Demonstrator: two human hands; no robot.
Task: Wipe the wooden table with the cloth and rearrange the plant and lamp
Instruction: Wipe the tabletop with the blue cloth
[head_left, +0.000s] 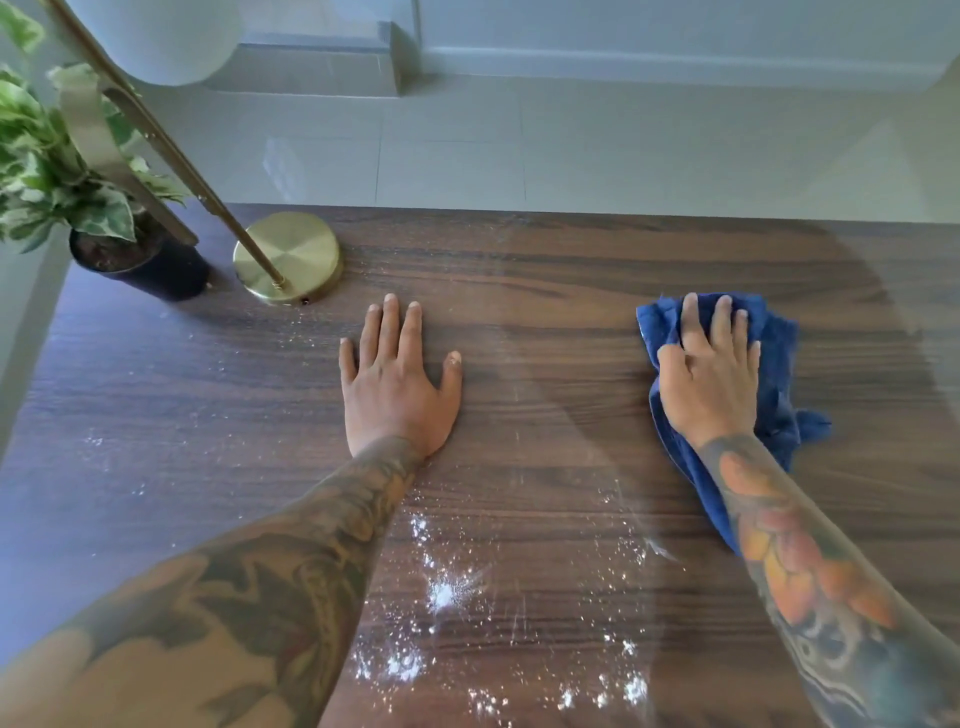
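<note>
Powder (447, 592): white specks scattered over the near middle of the counter (571, 270), thinner toward the left.
Left hand (397, 379): open, flat on the counter, holding nothing.
Right hand (709, 374): fingers spread, pressing down on the blue cloth (774, 364) at the right.
Plant (62, 171): far left corner, just beside the lamp (288, 257).
Done: right side looks wiped clean.
Left: near middle and left still dusty; plant and lamp apparently not yet rearranged.
</note>
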